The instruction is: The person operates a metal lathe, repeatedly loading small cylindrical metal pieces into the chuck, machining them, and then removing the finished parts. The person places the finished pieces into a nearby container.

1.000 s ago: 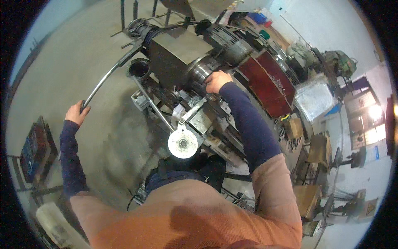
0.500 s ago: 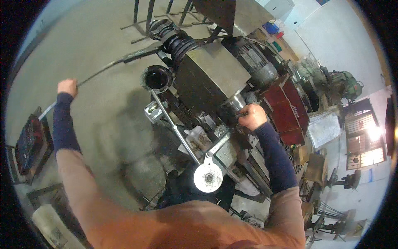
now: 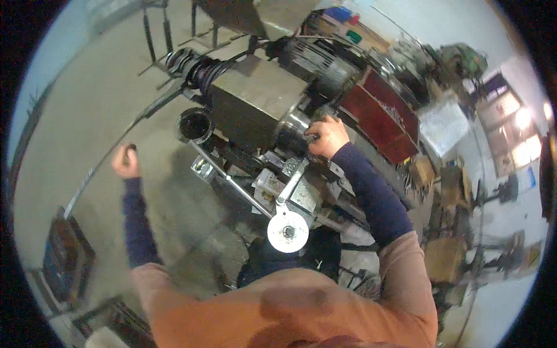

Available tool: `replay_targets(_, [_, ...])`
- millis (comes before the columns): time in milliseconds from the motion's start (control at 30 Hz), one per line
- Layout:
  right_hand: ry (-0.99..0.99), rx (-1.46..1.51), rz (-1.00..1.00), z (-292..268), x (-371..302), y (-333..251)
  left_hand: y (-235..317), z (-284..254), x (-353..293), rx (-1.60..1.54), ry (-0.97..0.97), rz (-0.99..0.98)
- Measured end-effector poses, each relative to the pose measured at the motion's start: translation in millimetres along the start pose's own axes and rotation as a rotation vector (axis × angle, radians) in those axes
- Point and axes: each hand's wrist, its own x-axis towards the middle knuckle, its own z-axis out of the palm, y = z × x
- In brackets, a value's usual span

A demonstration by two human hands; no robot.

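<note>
The person bends over a greasy metal machine, right hand [image 3: 329,138] up against the shiny chuck [image 3: 295,124], fingers bent at the outer face of it. They are touching the metal, but I can't tell whether they grip the chuck or some small part on it. The chuck sticks out of the right side of a dull grey housing [image 3: 261,87]. Well apart, out to the left over the bare floor, the left hand [image 3: 126,160] is blurred, its fingers curled and a dark spot showing by the thumb. A long lever [image 3: 159,104] slants down from the far left of the machine toward that hand, and I can't make out whether the hand is closed around it. Behind the lever's upper end sit some dark ribbed pulleys [image 3: 206,76]. Nearer, a round black cup [image 3: 195,123] stands open at the top, and a metal rod [image 3: 246,194] runs from it toward a white disc [image 3: 288,231] just in front of the person's body. Beyond the housing lies a finned motor [image 3: 319,61], with a dark red box [image 3: 380,113] to the right of it and a silvery sheet [image 3: 444,123] past that.
</note>
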Motion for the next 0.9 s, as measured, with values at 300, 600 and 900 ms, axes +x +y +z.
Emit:
replay_targets(300, [0.374, 0.157, 0.181, -35.5, -210.6, 63.4, 69.1, 140.0, -106.1, 0.598, -1.331, -0.298])
replay_targets(600, [0.236, 0.118, 1.068, 13.0, -456.4, 206.1, 52.8, 114.1, -117.6, 0.63, -1.174, -0.449])
replay_targets(900, [-0.472, -0.2, 1.641, 68.8, -652.9, 300.2, 92.8, 81.3, -111.9, -0.433, -0.62, -0.974])
